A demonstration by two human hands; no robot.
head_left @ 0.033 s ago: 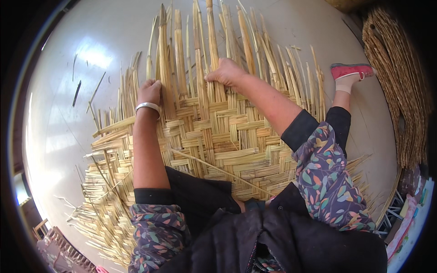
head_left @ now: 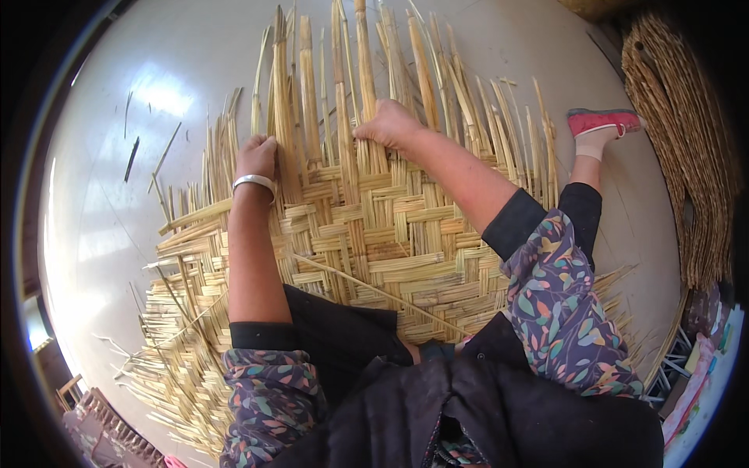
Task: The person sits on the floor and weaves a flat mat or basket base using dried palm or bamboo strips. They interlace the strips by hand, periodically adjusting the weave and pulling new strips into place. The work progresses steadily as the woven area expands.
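Observation:
A half-woven mat [head_left: 390, 226] of split reed strips, pale yellow, lies on the floor under me, its upright strips fanning out beyond the far edge. My left hand [head_left: 256, 156], with a silver bangle at the wrist, is closed at the left of a thick upright reed strip [head_left: 282, 93]; its thumb rests against that strip and the fingertips are hidden. Further right, my right hand [head_left: 388, 126] is closed, with thumb and fingers gripping upright reed strips [head_left: 363, 74] just above the weave. One loose thin reed [head_left: 367, 287] lies slantwise over the woven part.
Loose reed bits [head_left: 133, 160] lie on the smooth grey floor [head_left: 183, 58] at the left. My outstretched foot in a red shoe [head_left: 601, 122] is beyond the mat's right side. A tall rolled brown bundle of stalks [head_left: 675, 148] stands at the far right.

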